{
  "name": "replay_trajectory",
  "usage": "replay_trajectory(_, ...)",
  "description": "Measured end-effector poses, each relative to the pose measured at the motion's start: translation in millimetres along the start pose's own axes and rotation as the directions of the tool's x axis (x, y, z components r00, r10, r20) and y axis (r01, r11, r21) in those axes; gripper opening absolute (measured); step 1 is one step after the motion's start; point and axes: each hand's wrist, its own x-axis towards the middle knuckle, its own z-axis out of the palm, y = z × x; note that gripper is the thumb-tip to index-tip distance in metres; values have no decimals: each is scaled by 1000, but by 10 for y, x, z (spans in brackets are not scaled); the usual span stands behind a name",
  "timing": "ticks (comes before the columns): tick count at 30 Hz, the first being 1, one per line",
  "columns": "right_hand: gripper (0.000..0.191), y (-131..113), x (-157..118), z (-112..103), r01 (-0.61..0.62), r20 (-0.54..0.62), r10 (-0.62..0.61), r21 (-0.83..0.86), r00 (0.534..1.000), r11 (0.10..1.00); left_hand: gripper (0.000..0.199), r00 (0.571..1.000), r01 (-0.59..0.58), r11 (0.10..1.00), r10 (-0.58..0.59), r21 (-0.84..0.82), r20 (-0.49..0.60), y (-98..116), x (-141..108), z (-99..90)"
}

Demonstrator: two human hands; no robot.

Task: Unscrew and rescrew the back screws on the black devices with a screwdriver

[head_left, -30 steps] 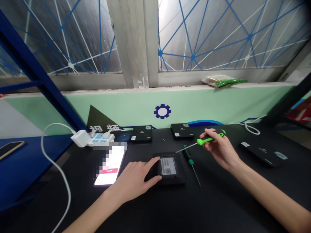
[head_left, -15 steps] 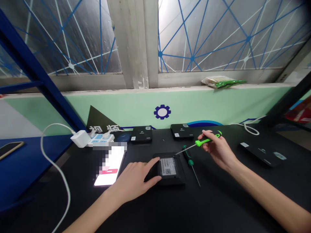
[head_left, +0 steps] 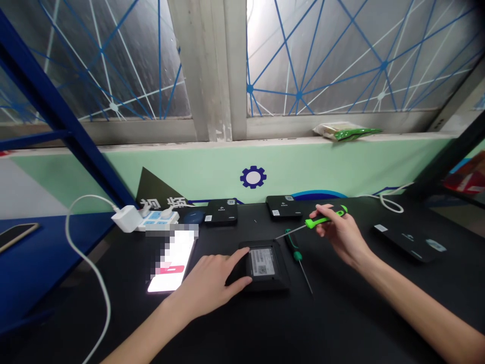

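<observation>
My left hand [head_left: 212, 275] lies against the left side of a black device with an open casing [head_left: 280, 280], thumb and index finger spread and resting on it. Inside the casing sits a drive with a white label [head_left: 263, 262]. A screwdriver with a bright green and black handle [head_left: 318, 221] is gripped in my right hand [head_left: 339, 235]. Its thin shaft slants down to the left, the tip at the casing's far edge; whether it touches, I cannot tell. Just right of the casing lies a second screwdriver, dark green-handled [head_left: 293, 246].
Two closed black boxes [head_left: 221, 211] stand along the wall, and another black box [head_left: 409, 242] lies at right. A lit phone [head_left: 172, 268] is left of my hand. Behind it are a power strip [head_left: 157, 221] and white charger [head_left: 127, 218], whose cable [head_left: 99, 273] runs forward.
The screwdriver tip has shifted slightly right and away toward the casing's far edge. My left hand and the device stay in place; the view has tilted a little.
</observation>
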Motion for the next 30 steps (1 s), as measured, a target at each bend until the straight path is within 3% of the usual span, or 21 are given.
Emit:
replay_trajectory(5, 25, 15, -7, 12, 18, 15, -18, -24, 1000, 1000, 59, 1000, 2, 1000, -2, -1, -2, 4, 4, -4)
replay_trajectory(13, 29, 116, -26, 42, -42, 118, 53, -93, 992, 995, 51, 998, -48, 999, 46, -26, -51, -2, 14, 19)
replay_trajectory(16, 31, 128, -49, 67, 18, 141, 15, -226, 990, 974, 48, 996, -58, 998, 56, -30, -68, -2, 19, 29)
replay_trajectory(21, 33, 96, -106, 96, 161, 147, -100, -497, 984, 853, 46, 995, -67, 997, 65, -28, -76, -7, 20, 29)
replay_trajectory(30, 29, 183, -72, 193, 329, 254, -216, -604, 943, 726, 54, 997, -59, 997, 57, -45, -49, -1, 1, -8)
